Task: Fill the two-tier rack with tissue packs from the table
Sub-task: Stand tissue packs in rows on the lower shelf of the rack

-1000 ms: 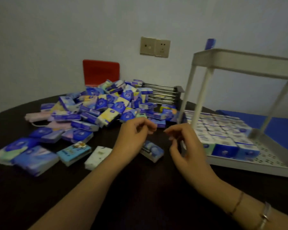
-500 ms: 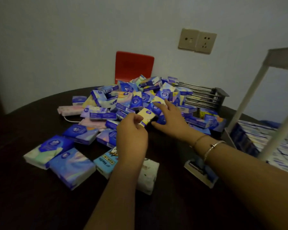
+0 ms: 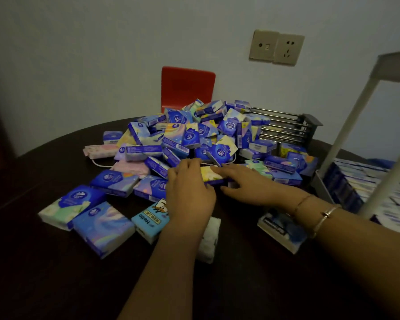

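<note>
At the near edge of the pile (image 3: 194, 139), both hands are working on the same yellow-and-white tissue pack (image 3: 214, 175), which sits low on the slope of loose packs on the dark round table (image 3: 56, 273). Left hand (image 3: 188, 192) has its fingers curled over the pack's left end, and the right hand (image 3: 245, 181) comes in from the other side with fingers mostly straight, laid flat over the right end and top, looks like it's steadying or squaring the pack more than grabbing it. Honestly the lighting is dim, so I can't say for sure whether the left thumb is under the pack or just beside it. Two hands on one small pack makes sense to me: the heap is a jumble with packs leaning on each other, so pinning it from both ends keeps neighbours from sliding. The two-tier rack (image 3: 346, 125) stands on the right, so it's a short carry, and its lower tier (image 3: 321, 188) already holds neat rows of packs standing on edge. Plenty of packs left on the table, like the light blue "Hello" pack (image 3: 151, 221) near the left wrist, so I'd guess the job is nowhere near done.
</note>
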A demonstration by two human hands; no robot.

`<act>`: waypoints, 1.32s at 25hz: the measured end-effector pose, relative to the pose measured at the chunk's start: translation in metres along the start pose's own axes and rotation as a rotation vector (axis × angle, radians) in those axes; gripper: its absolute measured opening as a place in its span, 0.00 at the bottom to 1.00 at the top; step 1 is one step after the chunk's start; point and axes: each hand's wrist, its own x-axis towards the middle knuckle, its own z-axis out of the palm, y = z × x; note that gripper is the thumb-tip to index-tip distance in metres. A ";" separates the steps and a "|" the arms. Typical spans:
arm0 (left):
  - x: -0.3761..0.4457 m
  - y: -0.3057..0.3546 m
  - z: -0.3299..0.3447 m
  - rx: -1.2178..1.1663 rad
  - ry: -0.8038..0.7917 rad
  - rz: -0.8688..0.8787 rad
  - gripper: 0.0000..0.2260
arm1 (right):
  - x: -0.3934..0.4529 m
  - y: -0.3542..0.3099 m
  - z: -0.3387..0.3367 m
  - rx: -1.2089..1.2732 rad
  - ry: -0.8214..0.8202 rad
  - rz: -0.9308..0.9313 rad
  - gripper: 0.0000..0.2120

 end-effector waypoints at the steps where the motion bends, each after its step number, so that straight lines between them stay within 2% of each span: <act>1: -0.002 0.000 0.000 0.063 -0.040 0.037 0.26 | -0.011 -0.003 -0.001 0.043 0.002 -0.018 0.29; 5: -0.008 0.000 0.005 0.272 -0.185 0.124 0.32 | -0.053 -0.009 -0.001 0.182 0.059 -0.099 0.30; 8: -0.006 -0.001 0.008 0.320 -0.207 0.170 0.28 | -0.064 -0.010 0.005 0.321 0.160 -0.069 0.33; 11: -0.006 0.000 0.009 0.207 -0.148 0.227 0.24 | -0.064 -0.004 0.009 0.395 0.219 0.038 0.37; 15: -0.010 0.008 0.007 -0.189 -0.108 0.234 0.22 | -0.064 0.000 0.011 0.460 0.312 0.144 0.28; 19: -0.014 0.014 0.008 -0.347 -0.200 0.280 0.23 | -0.068 0.004 0.009 0.915 0.432 0.270 0.19; 21: -0.015 0.015 0.011 -0.356 -0.233 0.326 0.25 | -0.070 0.003 0.007 1.138 0.382 0.293 0.19; 23: -0.014 0.014 0.014 -0.327 -0.256 0.355 0.29 | -0.073 -0.004 0.005 1.271 0.303 0.227 0.18; 25: -0.011 0.012 0.016 -0.282 -0.271 0.370 0.32 | -0.074 -0.010 0.005 1.256 0.229 0.165 0.16; 29: -0.011 0.012 0.015 -0.293 -0.234 0.351 0.22 | -0.072 -0.008 0.003 1.257 0.251 0.186 0.19; 33: -0.014 0.013 0.012 -0.340 -0.225 0.253 0.23 | -0.065 0.003 0.007 0.784 0.443 0.262 0.23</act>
